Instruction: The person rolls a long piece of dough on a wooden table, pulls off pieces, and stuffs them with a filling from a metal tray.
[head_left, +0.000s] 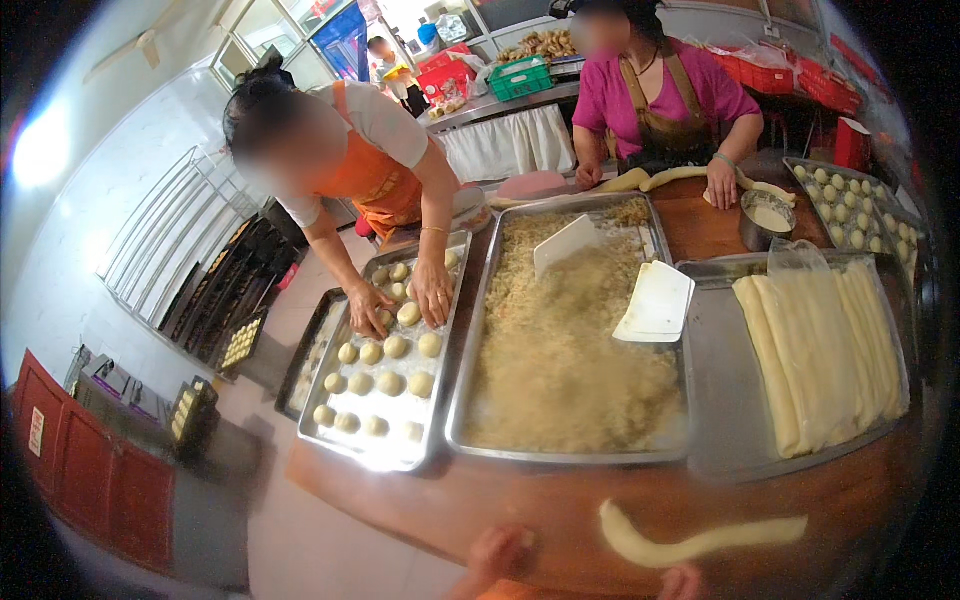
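Observation:
My left hand (501,552) is at the table's near edge, blurred, with its fingers curled together. Something pale shows at the fingertips, too small to name. Only a part of my right hand (682,582) rises above the lower edge, smeared, so its grip does not show. Just beyond it a curved rope of dough (700,542) lies on the wooden table. Past that stands a large metal tray of crumbly yellowish filling (570,370), with a white scraper (567,245) stuck in it and another white scraper (655,302) at its right side.
A tray of dough balls (425,440) stands left, under the hands of a person in an orange apron. To the right, a tray (715,360) bears dough ropes (820,370) under plastic. Across the table, a person in pink handles dough beside a metal bowl (768,222).

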